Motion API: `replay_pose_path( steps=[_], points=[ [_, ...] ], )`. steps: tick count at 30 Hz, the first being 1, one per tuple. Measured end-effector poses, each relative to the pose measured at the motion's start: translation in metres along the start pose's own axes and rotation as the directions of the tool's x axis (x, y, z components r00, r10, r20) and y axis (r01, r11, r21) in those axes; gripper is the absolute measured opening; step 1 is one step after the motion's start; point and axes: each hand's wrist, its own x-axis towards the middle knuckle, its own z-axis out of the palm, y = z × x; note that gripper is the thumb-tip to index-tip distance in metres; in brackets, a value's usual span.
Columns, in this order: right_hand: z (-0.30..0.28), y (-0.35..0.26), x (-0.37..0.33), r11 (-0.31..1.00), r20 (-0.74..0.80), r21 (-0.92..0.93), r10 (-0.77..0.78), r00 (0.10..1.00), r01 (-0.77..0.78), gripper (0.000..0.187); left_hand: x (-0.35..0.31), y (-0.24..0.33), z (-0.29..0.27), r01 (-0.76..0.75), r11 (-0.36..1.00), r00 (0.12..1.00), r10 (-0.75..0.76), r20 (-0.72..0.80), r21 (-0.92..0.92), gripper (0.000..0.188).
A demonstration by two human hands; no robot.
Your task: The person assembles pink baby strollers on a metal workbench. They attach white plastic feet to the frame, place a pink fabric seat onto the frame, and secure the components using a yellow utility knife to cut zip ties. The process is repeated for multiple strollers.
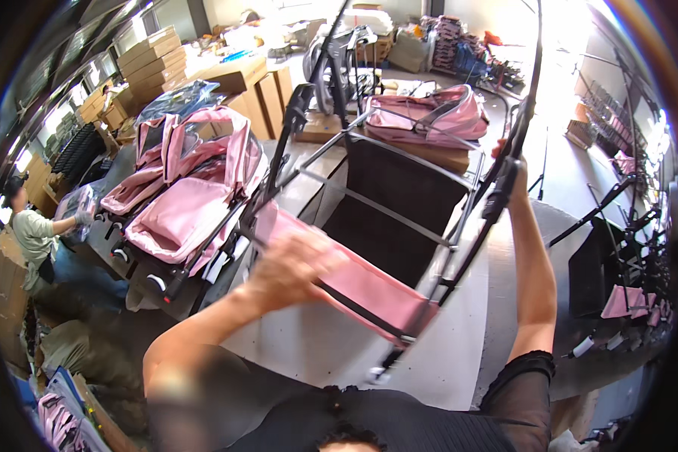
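I read this as a workshop or factory floor, stroller-type assembly. I've got stacked cardboard cartons at back left, wheeled pink strollers parked below them, and a metal frame with black and pink fabric mid-view. More black frames and panels crowd the right. A co-worker stands far left among boxes. I see industrial-looking roof structure overhead.

Beyond the worktable's far left corner I see stacked cardboard boxes; past its right edge, pale floor stretches toward glaring light.
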Motion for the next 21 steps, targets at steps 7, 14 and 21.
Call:
replay_pose_path(
  steps=[7,14,21],
  points=[
    [0.092,-0.072,-0.145,0.847,0.191,-0.506,-0.071,0.979,0.161,0.028,-0.004,0.02,-0.029,0.223,0.915,0.877,-0.339,-0.34,-0.337,0.041],
    [0.061,-0.096,-0.078,0.525,-0.059,-0.851,-0.121,0.991,0.013,0.064,0.051,0.023,0.001,-0.009,0.134,0.636,-0.764,-0.109,-0.991,0.026],
    [0.029,-0.088,-0.098,0.861,0.358,-0.492,0.064,0.932,0.13,0.06,0.0,-0.057,-0.002,0.118,0.169,0.395,-0.912,-0.11,-0.979,0.046]
  ],
)
